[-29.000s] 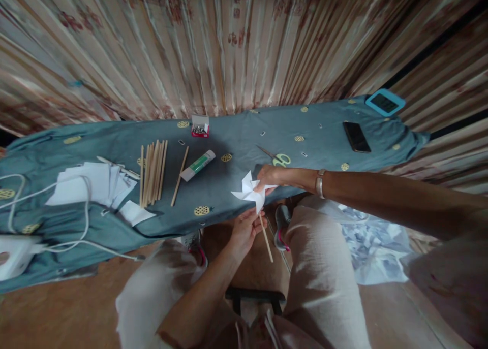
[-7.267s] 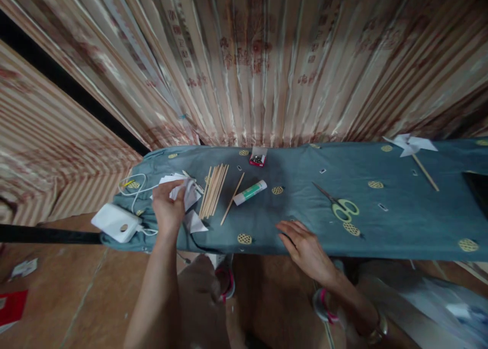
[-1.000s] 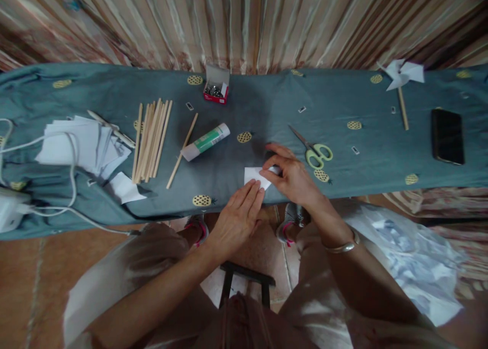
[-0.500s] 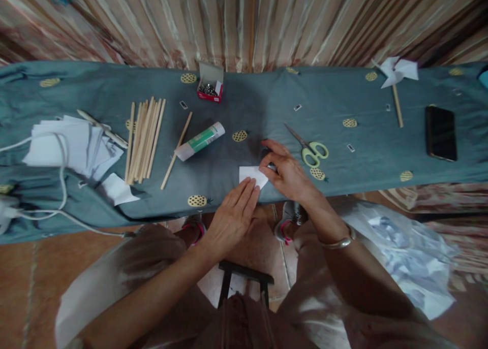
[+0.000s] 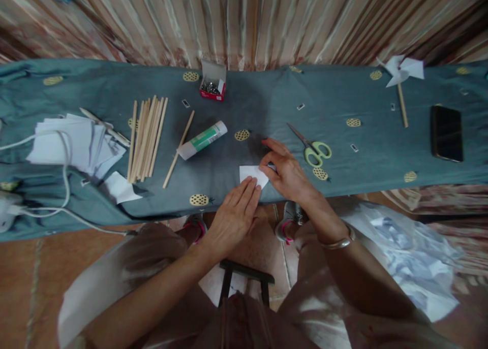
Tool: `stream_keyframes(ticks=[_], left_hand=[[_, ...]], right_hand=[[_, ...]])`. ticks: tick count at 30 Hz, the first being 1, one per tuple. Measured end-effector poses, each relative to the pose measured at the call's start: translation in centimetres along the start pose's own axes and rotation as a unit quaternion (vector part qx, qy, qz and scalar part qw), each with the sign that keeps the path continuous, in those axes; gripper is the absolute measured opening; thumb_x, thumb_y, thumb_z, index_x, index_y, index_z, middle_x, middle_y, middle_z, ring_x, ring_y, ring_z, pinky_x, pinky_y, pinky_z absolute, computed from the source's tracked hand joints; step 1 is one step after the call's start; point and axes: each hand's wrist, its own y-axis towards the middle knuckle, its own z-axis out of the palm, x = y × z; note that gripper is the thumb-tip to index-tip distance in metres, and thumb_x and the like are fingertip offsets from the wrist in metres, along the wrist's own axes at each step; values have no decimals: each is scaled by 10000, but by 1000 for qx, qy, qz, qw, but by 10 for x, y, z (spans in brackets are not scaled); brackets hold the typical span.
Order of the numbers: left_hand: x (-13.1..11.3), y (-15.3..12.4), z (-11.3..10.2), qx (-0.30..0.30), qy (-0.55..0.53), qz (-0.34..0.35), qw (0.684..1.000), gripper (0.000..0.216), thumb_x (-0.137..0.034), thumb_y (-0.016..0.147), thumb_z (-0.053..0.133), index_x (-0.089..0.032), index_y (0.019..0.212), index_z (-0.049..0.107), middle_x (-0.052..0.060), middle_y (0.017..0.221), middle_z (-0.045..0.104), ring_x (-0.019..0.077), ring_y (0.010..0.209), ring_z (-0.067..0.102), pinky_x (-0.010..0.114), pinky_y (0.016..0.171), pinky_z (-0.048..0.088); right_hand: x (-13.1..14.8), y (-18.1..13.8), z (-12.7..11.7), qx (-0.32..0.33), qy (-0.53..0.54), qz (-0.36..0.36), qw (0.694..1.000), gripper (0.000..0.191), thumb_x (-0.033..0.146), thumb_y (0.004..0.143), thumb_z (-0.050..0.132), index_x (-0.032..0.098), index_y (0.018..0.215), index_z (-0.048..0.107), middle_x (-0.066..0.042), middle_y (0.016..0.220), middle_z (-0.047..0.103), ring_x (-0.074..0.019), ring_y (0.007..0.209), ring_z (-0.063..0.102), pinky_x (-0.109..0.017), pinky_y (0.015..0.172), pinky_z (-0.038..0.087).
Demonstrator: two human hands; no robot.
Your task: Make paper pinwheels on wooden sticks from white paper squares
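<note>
A small piece of white paper (image 5: 248, 172) lies at the table's near edge, partly covered by both hands. My left hand (image 5: 236, 207) rests on its lower part with the fingers stretched out flat and close together. At its right side, thumb and index finger of my right hand (image 5: 284, 171) pinch the paper's edge, while the other fingers curl above. To the right of that hand lie scissors (image 5: 313, 150) with light green handles. A glue stick (image 5: 202, 139) with a green label lies to the left, across a single wooden stick (image 5: 171, 168).
Several wooden sticks (image 5: 147, 140) lie left, beside a pile of white paper (image 5: 63, 140) and a white cable (image 5: 65, 176). A red box (image 5: 212, 87) of small metal pieces stands at the back. Right are a paper pinwheel (image 5: 400, 72), a phone (image 5: 447, 134) and, below, a plastic bag (image 5: 412, 257).
The view has shifted slightly, so things on the table appear a little further right. Both hands keep nearly the same pose on the paper.
</note>
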Motion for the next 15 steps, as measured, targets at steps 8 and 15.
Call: stream_keyframes(ticks=[8, 15], left_hand=[[1, -1, 2, 1, -3, -1, 1000, 580, -148, 935, 488, -18, 1472, 310, 278, 1513, 409, 357, 1467, 310, 526, 1114, 418], [0, 2, 1, -1, 51, 12, 999, 527, -156, 919, 522, 32, 1398, 409, 278, 1463, 475, 390, 1407, 402, 506, 1082, 446]], right_hand=[[1, -3, -1, -4, -10, 1, 1000, 121, 282, 925, 545, 205, 922, 637, -146, 1419, 558, -299, 1398, 445, -534, 1125, 395], [2, -20, -1, -29, -50, 24, 998, 622, 543, 885, 600, 146, 1352, 498, -209, 1506, 449, -325, 1436, 386, -524, 1164, 354]])
